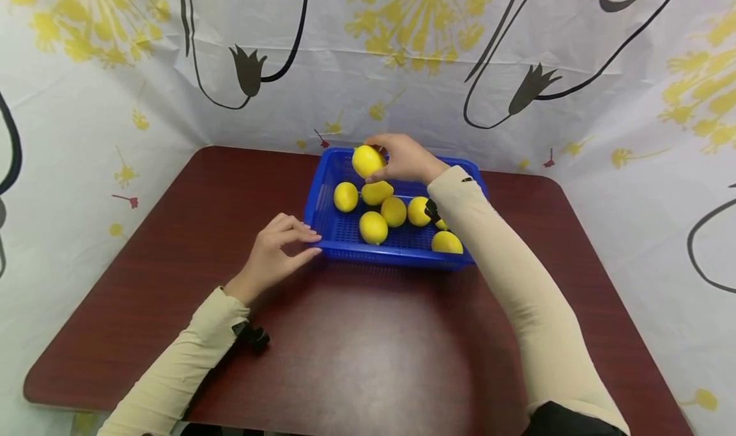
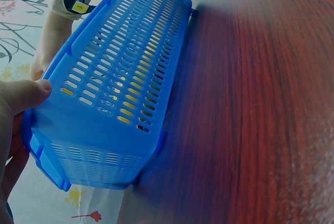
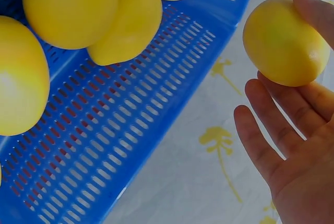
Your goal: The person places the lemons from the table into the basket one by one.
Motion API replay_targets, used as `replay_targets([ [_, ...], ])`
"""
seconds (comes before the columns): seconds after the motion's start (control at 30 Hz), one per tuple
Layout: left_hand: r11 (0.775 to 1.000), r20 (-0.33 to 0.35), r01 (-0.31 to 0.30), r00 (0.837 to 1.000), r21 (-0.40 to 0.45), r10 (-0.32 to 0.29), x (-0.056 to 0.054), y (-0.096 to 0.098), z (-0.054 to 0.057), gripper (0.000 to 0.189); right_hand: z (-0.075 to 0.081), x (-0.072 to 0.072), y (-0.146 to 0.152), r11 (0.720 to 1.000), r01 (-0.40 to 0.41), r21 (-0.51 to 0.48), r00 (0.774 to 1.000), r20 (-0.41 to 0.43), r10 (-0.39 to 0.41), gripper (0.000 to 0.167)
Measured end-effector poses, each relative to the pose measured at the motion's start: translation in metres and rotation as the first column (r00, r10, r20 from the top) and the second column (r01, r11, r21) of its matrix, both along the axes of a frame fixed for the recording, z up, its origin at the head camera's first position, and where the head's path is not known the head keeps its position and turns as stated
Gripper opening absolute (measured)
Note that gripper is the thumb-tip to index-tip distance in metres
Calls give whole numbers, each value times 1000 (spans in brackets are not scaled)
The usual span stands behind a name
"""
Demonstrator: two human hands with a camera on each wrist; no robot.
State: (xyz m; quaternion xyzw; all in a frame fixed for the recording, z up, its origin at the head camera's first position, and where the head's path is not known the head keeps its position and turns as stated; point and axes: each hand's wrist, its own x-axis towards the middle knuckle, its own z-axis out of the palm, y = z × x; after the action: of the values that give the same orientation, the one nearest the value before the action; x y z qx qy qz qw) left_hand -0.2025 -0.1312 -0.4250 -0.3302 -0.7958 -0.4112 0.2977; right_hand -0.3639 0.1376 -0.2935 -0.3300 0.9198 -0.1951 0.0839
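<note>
A blue plastic basket (image 1: 391, 255) with slotted walls stands toward the back of the table, holding several yellow lemons (image 1: 374, 227). Over its back left part my right hand (image 1: 407, 158) pinches one lemon (image 1: 367, 161) between thumb and fingers, raised above the others. The right wrist view shows this lemon (image 3: 284, 41) against the thumb and fingertips, beside the basket wall (image 3: 141, 104). My left hand (image 1: 275, 247) holds the basket's front left corner, and in the left wrist view its thumb (image 2: 26, 93) lies on the outer wall near the rim.
The dark red-brown table (image 1: 368, 334) extends around the basket on all sides. Behind it hangs a white cloth (image 1: 368, 71) with yellow and grey flower prints, which also covers both sides. A small black device (image 1: 253, 337) sits at the left wrist.
</note>
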Motion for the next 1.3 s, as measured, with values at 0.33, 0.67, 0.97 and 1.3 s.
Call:
replay_targets([
  [0.33, 1000, -7, 1, 1000, 5, -1, -3, 0, 0, 29, -9, -11, 2, 1000, 16, 19, 1000, 22, -16, 78],
  [0.67, 1000, -13, 1, 1000, 16, -1, -2, 0, 0, 28, -13, -15, -6, 999, 16, 33, 1000, 21, -17, 74],
  [0.97, 1000, 0, -2, 1000, -2, 2, -2, -1, -2, 25, -23, -21, -11, 998, 14, 60, 999, 38, -17, 72],
  [1.3, 1000, -7, 5, 1000, 11, -4, -3, 0, -3, 27, -34, -26, -17, 995, 8, 96, 999, 36, -12, 67],
])
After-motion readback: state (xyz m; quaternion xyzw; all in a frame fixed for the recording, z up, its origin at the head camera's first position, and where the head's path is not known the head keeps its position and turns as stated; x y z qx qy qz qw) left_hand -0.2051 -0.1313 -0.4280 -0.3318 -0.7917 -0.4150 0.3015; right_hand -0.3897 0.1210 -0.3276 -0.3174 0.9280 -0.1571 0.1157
